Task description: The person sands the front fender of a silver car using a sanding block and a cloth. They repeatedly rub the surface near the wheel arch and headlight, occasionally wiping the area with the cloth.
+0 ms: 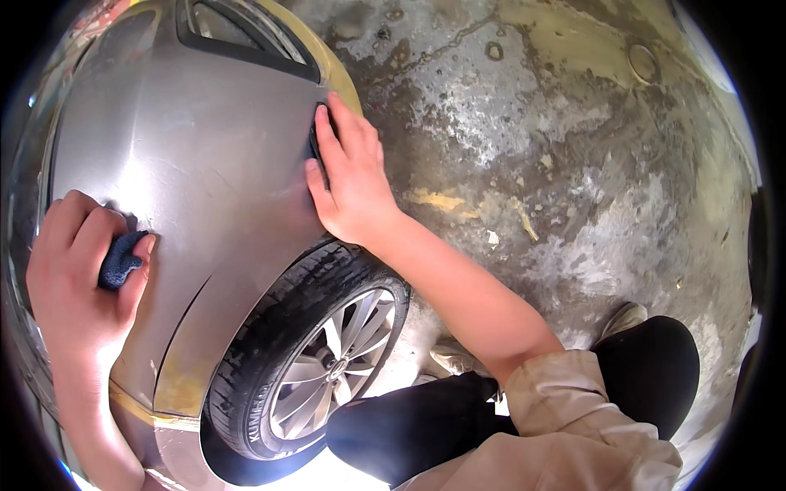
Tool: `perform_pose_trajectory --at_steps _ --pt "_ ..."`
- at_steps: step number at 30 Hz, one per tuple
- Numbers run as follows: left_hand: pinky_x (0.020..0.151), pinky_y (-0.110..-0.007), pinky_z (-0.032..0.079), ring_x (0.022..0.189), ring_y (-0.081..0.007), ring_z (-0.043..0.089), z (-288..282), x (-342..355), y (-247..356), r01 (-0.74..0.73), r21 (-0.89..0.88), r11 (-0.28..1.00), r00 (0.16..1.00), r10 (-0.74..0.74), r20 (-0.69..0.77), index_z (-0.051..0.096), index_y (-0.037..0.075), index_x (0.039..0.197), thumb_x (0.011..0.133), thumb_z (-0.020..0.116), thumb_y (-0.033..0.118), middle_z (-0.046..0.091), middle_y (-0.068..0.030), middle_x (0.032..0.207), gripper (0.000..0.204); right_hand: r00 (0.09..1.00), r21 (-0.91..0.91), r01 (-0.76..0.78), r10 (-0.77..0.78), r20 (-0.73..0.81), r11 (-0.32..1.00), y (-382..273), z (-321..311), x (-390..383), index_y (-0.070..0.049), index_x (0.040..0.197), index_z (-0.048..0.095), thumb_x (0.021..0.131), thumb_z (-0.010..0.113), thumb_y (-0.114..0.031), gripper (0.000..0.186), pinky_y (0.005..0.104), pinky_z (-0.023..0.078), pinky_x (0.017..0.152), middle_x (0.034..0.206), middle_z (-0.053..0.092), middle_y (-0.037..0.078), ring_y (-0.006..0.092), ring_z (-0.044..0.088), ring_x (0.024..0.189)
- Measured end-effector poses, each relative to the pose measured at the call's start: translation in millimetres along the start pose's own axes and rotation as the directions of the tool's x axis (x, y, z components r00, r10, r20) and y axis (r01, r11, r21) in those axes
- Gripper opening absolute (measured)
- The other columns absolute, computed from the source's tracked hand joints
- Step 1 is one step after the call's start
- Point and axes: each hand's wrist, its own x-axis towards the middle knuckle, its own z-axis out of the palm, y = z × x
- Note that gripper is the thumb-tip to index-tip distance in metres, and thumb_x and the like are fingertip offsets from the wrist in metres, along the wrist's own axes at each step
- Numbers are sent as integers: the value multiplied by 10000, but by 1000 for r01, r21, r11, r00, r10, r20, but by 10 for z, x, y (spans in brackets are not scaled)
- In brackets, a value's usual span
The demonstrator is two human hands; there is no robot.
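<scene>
My left hand [86, 270] is closed around a bunched dark blue cloth [119, 260] at the grey car body [192, 164], left of a bright reflection. My right hand [352, 172] lies on the panel's right edge with fingers stretched out and slightly bent, over a narrow black piece that I cannot make out. Below it are the wheel arch and a tire [246, 352] with a silver alloy rim. A dark-framed window [233, 33] is at the top. Yellowish patches show along the panel's edge and lower part [180, 385].
A stained, mottled concrete floor [548, 164] stretches along the car's right side. My bent legs in black trousers [643, 376] and light shoes [622, 315] are at the lower right, close beside the wheel.
</scene>
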Motion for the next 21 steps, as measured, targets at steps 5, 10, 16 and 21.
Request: perform_pose_trajectory --at_steps 5,10,16,21 --pt "618 -408 432 733 -287 544 -11 53 58 -14 3 1000 998 15 -57 562 63 797 750 800 167 508 -75 794 264 999 140 23 -30 45 990 -153 170 -524 96 1560 206 1012 542 -245 728 541 160 1249 1652 128 305 482 130 1534" --pt "631 -407 446 752 -298 568 14 12 74 25 -33 999 999 -26 -30 575 60 819 761 794 166 524 -81 812 250 995 150 -94 96 -9 984 -90 303 -238 95 1574 144 1034 490 -296 751 525 113 1261 1647 148 313 476 109 1539" --pt "655 -420 462 774 -320 583 -51 38 87 32 -1 999 999 -32 -9 595 55 836 758 793 162 532 -94 835 238 979 241 -202 198 40 949 -211 247 -167 73 1595 61 1063 375 -373 762 527 38 1261 1676 52 283 441 33 1561" --pt "661 -438 465 767 -342 582 14 52 83 10 -19 1000 1000 -10 -24 576 42 834 775 783 180 523 -106 830 256 989 181 -147 149 4 972 -220 275 -200 57 1602 57 1058 363 -365 754 551 22 1251 1681 47 273 442 26 1561"
